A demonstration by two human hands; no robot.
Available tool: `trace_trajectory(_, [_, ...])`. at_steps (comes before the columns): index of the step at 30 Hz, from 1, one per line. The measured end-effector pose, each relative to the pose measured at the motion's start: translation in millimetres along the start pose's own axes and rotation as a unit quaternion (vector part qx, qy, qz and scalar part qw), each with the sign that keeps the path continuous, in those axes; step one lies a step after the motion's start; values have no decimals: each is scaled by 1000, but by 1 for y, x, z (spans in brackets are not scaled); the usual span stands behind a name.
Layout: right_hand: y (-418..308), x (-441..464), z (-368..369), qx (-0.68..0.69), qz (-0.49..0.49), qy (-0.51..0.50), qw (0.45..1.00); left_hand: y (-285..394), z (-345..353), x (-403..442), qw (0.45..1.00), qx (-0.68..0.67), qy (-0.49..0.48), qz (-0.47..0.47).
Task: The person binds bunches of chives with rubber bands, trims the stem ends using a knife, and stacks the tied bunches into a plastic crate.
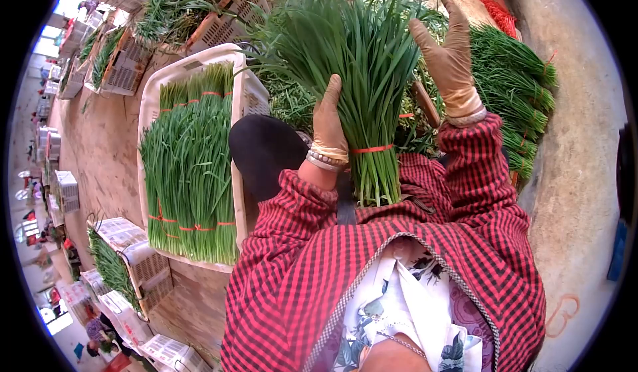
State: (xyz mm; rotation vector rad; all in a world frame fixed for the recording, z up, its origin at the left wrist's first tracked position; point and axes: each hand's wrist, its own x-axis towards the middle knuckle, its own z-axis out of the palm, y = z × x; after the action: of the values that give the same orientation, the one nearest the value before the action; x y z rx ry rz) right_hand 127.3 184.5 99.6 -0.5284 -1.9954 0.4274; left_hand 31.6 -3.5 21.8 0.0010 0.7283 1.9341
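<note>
A large bunch of garlic chives (372,99) stands upright in front of my chest, its cut ends near my lap. A red band (372,149) circles its lower stalks. My left hand (329,119), gloved, grips the bunch from the left side; the thumb shows in front and the fingers are hidden behind the leaves. My right hand (452,59), also gloved, is raised just right of the bunch with fingers spread and nothing in it. Behind the leaves, a brown wooden piece (425,104) is partly visible.
To the left, a white plastic crate (240,139) holds rows of banded chives. More tied bundles (515,86) are stacked at right beside a concrete ledge (571,172). Red ties (498,16) lie at top right. Other crates (146,265) stand around, with people further off at left.
</note>
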Motion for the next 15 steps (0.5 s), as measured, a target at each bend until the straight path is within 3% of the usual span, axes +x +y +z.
trace_trajectory(1, [-6,11,-2,25,-94,32,995,0,4,-2,999,24,13,16])
trace_trajectory(2, [-17,12,-5,21,-94,33,995,0,8,-3,1000,24,11,13])
trace_trajectory(4, [-59,-1,-10,-11,-197,-190,962,-2,12,-5,999,30,23,35])
trace_trajectory(6, [-69,-13,-6,-32,-254,-251,933,-4,12,-2,999,-23,-11,27])
trace_trajectory(10, [-40,-12,-10,-74,-224,-230,944,4,17,-12,989,-117,-87,-18])
trace_trajectory(15, [-34,-9,-4,-13,-180,-176,968,3,19,-12,991,-111,-64,-27])
